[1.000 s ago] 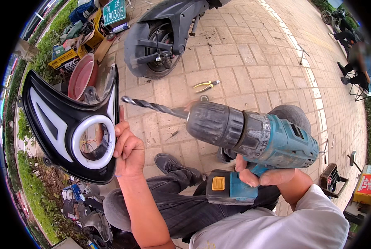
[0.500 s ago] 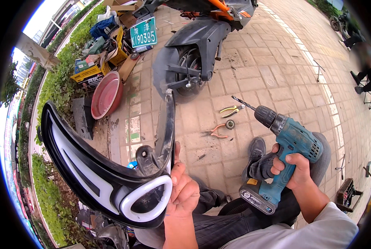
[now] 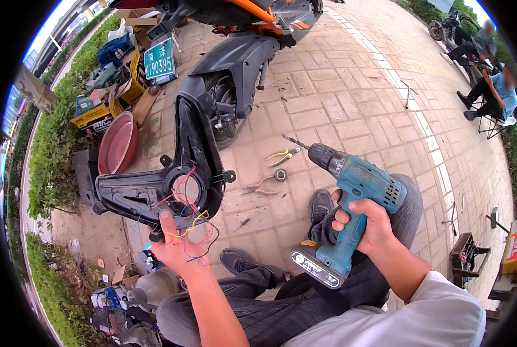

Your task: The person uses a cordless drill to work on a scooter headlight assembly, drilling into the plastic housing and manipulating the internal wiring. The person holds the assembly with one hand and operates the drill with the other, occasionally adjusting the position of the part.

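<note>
My left hand (image 3: pixel 180 251) grips a black V-shaped motorcycle light unit (image 3: pixel 202 136) by its lower edge. The unit's ribbed back faces me, with a round opening and mounting tabs. Loose red, yellow, green and black wires (image 3: pixel 211 231) dangle from it over my fingers. In my right hand (image 3: pixel 371 222) is a teal cordless drill (image 3: pixel 369 184), held by its handle above my right knee. Its long drill bit (image 3: pixel 295 141) points up and left, touching nothing. Below the bit on the paving lie yellow-green pliers (image 3: pixel 284 155), red-handled pliers (image 3: pixel 265 185) and a small dark ring-shaped part (image 3: pixel 280 175).
A motorcycle's rear end (image 3: pixel 226 61) stands ahead, beyond the light unit. To the left are a red basin (image 3: pixel 119 141), cardboard boxes (image 3: pixel 96 114) and a green plate (image 3: pixel 159 59). A seated person (image 3: pixel 492 95) is at far right, and a tool tray (image 3: pixel 469 257) sits near right.
The light unit has turned over, from its white-lensed front to its wired back, as my left hand rotated and moved left. My right hand still holds the drill; the view has shifted.
</note>
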Tool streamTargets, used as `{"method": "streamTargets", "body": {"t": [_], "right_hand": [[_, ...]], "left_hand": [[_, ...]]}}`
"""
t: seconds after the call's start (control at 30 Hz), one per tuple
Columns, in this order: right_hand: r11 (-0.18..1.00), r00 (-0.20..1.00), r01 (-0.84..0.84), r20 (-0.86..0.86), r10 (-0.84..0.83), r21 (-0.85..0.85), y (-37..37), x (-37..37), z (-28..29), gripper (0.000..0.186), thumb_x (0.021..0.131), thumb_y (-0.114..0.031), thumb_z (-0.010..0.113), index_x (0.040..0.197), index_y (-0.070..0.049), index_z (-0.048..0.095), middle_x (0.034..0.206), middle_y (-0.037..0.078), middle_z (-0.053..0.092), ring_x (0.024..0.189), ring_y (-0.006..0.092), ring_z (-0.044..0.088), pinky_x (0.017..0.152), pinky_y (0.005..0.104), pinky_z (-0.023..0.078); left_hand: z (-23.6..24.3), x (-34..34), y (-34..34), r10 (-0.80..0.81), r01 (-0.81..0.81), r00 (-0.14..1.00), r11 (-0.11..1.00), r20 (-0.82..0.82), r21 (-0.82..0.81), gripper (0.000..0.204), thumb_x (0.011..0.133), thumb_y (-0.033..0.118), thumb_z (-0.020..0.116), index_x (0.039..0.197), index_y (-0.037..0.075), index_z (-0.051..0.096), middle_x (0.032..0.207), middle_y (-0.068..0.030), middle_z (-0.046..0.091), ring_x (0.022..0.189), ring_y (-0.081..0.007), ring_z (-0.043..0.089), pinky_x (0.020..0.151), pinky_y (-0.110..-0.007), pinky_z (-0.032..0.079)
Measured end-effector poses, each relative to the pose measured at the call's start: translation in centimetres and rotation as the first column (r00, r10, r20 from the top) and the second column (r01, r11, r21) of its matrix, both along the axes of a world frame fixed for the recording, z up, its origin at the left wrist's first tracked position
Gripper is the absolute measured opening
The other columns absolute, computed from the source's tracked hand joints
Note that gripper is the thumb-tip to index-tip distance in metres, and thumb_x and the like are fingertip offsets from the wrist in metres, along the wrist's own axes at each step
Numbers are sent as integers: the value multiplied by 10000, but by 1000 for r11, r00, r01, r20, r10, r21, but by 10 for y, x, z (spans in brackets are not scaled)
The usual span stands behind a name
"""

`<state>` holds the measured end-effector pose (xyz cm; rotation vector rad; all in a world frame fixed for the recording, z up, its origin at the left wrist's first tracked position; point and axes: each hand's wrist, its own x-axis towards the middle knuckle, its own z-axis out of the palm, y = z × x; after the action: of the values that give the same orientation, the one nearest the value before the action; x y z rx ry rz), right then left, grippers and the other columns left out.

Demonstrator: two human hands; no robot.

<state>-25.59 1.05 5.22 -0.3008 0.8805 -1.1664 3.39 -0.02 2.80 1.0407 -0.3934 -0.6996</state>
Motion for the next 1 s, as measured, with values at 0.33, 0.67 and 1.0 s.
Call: {"method": "streamTargets", "body": {"t": [0.33, 0.67, 1.0], "right_hand": [[1000, 1000, 30, -4, -30, -3, 1, -1, -4, 353, 715, -65, 541, 1058, -41, 463, 946, 87, 528, 654, 165, 509, 604, 345, 449], [998, 991, 62, -118, -60, 17, -3, 5, -6, 329, 736, -83, 578, 1047, -48, 476, 943, 77, 535, 658, 159, 510, 595, 345, 445], [987, 982, 138, -142, -125, 84, -13, 4, -12, 354, 735, -75, 580, 1073, -51, 477, 940, 83, 545, 652, 163, 509, 595, 340, 446]], "left_hand": [[0, -2, 4, 151, -117, 937, 985, 315, -123, 268, 836, 154, 614, 992, -31, 499, 862, -109, 600, 711, -150, 579, 644, -254, 487], [7, -7, 9, -96, 97, 957, 995, 272, 10, 324, 842, 213, 608, 1067, 2, 510, 815, -73, 601, 643, -134, 573, 553, -259, 497], [34, -18, 22, -62, 53, 983, 997, 174, 57, 266, 858, 137, 569, 1071, 11, 471, 821, -111, 583, 636, -170, 561, 510, -282, 485]]}}
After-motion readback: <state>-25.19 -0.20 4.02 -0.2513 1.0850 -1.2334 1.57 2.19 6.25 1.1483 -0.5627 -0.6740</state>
